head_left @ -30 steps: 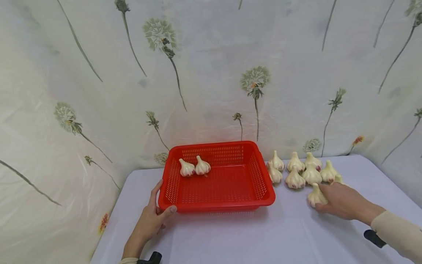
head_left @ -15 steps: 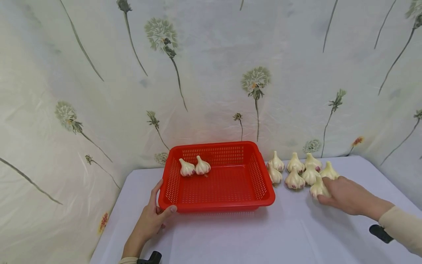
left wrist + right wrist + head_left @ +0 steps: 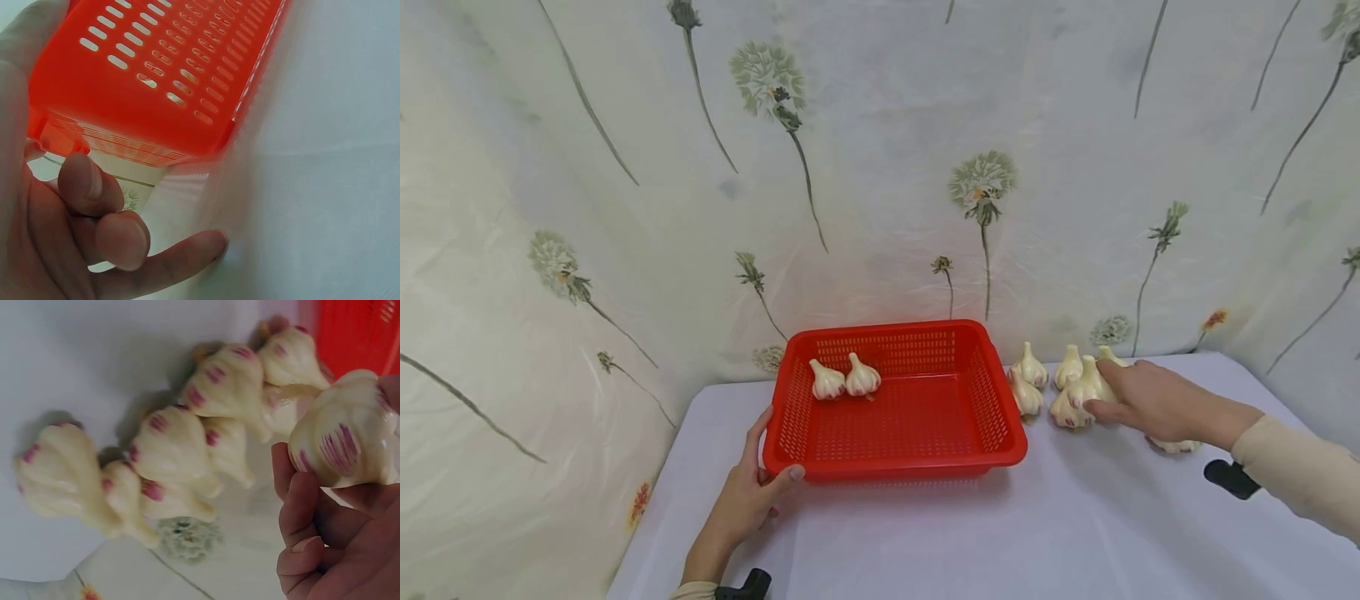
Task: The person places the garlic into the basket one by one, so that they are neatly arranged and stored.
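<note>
My left hand (image 3: 737,504) holds the near left corner of a red plastic basket (image 3: 895,468), thumb at the front rim and forefinger along the side. In the left wrist view the basket's slotted wall (image 3: 134,94) rises beside the loosely bent lower fingers. Two garlic bulbs (image 3: 827,383) sit inside at the back left. A garlic bulb (image 3: 344,428) with purple streaks is pinched in my right hand (image 3: 1157,400), held up over the group of bulbs right of the basket. My right hand and forearm hide part of that group in the head view.
Several garlic bulbs (image 3: 172,444) lie close together on the white cloth, the nearest ones (image 3: 1025,393) right beside the basket. One bulb (image 3: 1172,444) shows below my right wrist. Behind the table (image 3: 925,542) hangs a curtain (image 3: 880,208) with dandelion prints.
My right hand has lifted the garlic bulb from the near side of the group and carried it left toward the basket. My left hand and the basket stay in place.
</note>
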`<state>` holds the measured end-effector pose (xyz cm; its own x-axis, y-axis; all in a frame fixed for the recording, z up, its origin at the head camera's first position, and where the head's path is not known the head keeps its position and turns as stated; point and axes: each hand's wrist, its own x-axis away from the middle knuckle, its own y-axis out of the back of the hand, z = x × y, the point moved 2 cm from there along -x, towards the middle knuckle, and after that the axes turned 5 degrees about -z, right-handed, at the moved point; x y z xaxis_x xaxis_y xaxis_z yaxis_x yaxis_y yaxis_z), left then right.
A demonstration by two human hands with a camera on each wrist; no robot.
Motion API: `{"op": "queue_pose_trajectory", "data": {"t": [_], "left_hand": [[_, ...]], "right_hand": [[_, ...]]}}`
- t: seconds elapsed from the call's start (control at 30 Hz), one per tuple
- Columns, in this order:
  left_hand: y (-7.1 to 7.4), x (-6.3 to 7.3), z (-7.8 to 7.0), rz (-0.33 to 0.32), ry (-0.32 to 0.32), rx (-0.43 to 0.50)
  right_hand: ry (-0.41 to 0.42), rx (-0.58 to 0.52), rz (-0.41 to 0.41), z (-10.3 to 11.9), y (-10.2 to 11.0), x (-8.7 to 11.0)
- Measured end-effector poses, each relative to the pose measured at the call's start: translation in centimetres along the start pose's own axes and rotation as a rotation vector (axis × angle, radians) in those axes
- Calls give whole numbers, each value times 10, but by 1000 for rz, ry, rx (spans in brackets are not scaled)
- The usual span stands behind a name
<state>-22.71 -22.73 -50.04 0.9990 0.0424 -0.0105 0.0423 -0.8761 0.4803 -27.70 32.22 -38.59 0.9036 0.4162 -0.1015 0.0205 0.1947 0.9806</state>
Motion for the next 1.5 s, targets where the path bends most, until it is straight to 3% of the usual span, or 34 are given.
{"op": "queue_pose_trajectory", "data": {"t": [0.17,0.7,0.93,1.17,1.5], "left_hand": [[-1,-1,-1,6,9,8],[0,-1,0,7,12,9],[0,-1,0,-4,17,-1],[0,-1,1,-5,16,4],[1,-2,1,8,6,17]], "right_hand": [[-6,-32,46,9,9,-18],[39,-158,-40,51,14,-67],[34,-189,-10,71,16,-91],[75,-239,-40,89,8,-122],[84,-389,-21,111,-10,-155]]}}
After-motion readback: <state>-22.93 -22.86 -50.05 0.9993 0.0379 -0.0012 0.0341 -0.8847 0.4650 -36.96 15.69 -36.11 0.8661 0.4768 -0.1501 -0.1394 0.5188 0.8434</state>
